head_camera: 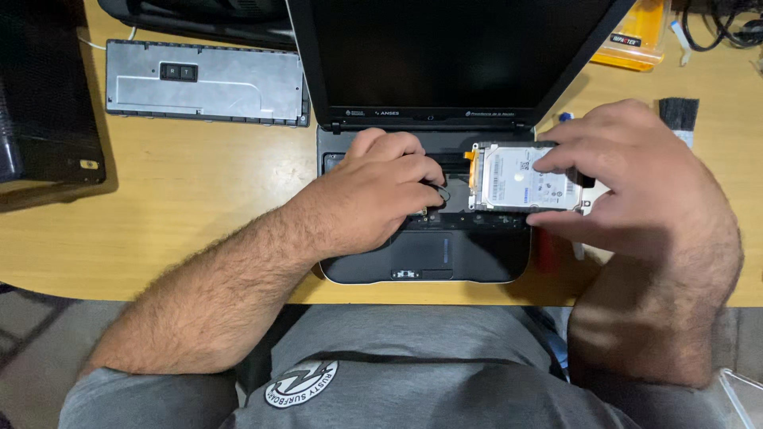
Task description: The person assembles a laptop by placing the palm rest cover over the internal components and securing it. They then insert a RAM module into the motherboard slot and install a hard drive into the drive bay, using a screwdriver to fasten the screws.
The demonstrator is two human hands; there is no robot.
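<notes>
The left hand [381,195] presses curled fingers into the open black laptop base [425,254] on the wooden bench [183,206]. The right hand [636,179] pinches the silver rectangular hard drive [520,179] by its edges; best kept level above its bay, off the label. Beyond lies a detached grey keyboard panel [207,83].

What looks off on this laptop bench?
The laptop has no keyboard; the removed keyboard lies face-down at the upper left. The right hand holds a bare hard drive over the open base, the left hand beside it.
</notes>
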